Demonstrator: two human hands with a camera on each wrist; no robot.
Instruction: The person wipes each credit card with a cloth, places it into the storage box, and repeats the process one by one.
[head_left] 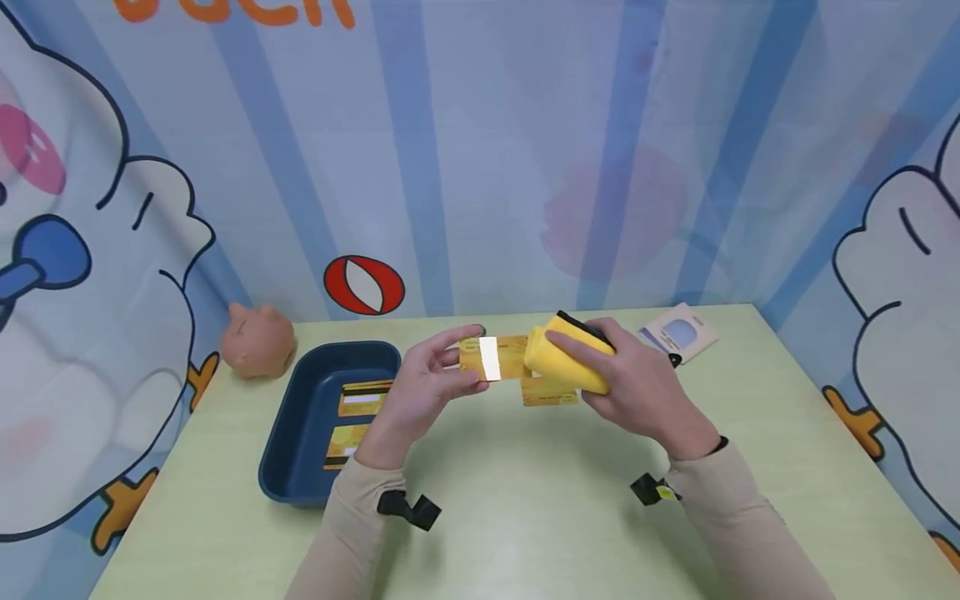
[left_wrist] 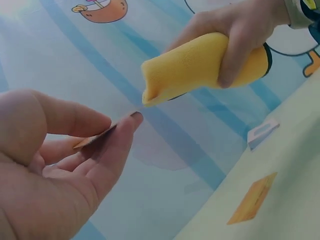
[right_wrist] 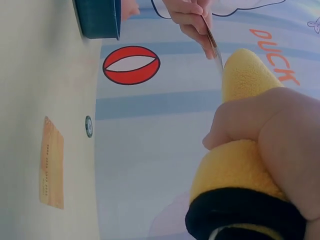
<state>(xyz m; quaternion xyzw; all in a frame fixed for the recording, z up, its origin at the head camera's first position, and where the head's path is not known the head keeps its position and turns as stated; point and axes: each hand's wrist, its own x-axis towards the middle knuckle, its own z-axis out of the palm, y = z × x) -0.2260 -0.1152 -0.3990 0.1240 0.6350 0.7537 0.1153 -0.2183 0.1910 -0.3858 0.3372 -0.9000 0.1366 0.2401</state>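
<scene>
My left hand (head_left: 420, 383) pinches a gold card (head_left: 506, 357) between thumb and fingers, above the table. A bright white glare or band crosses the card's face. In my right hand (head_left: 637, 375) is a folded yellow cloth (head_left: 562, 358) with a black edge, gripped with the thumb and fingers around it. The cloth's front end overlaps the card's right end in the head view; whether they touch, I cannot tell. Below them, another gold card (head_left: 551, 393) lies flat on the table, partly hidden in the head view but plain in the right wrist view (right_wrist: 52, 165).
A dark blue tray (head_left: 281, 450) at the left holds several gold cards (head_left: 362, 400). Behind it sits an orange-brown piggy bank (head_left: 258, 340). A pale pink packet (head_left: 681, 332) lies at the back right. One small round dark thing (right_wrist: 89, 126) is near the table's back edge, before a printed curtain (head_left: 510, 167).
</scene>
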